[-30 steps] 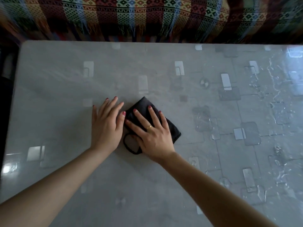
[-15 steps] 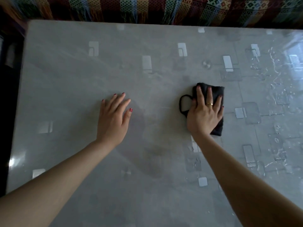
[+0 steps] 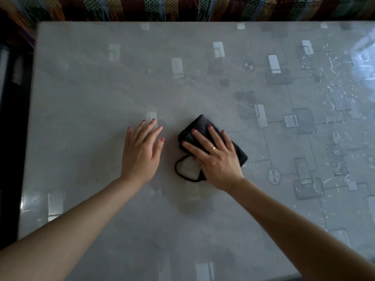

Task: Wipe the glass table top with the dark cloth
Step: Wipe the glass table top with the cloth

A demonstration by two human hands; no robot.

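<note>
The grey glass table top (image 3: 85,94) fills the head view. A folded dark cloth (image 3: 197,126) with a thin loop at its near left corner lies near the middle. My right hand (image 3: 216,158) lies flat on the cloth, fingers spread and pressing it onto the glass. My left hand (image 3: 142,151) rests flat on the bare glass just left of the cloth, fingers apart, holding nothing. A small gap separates the two hands.
Water streaks and droplets (image 3: 336,98) cover the right part of the glass. A striped, fringed fabric (image 3: 182,7) runs along the far edge. The left edge of the table drops to a dark gap (image 3: 12,118).
My right hand swept the cloth out to the right and has now slid it back left, close to my left hand. The left hand stays flat on the glass.
</note>
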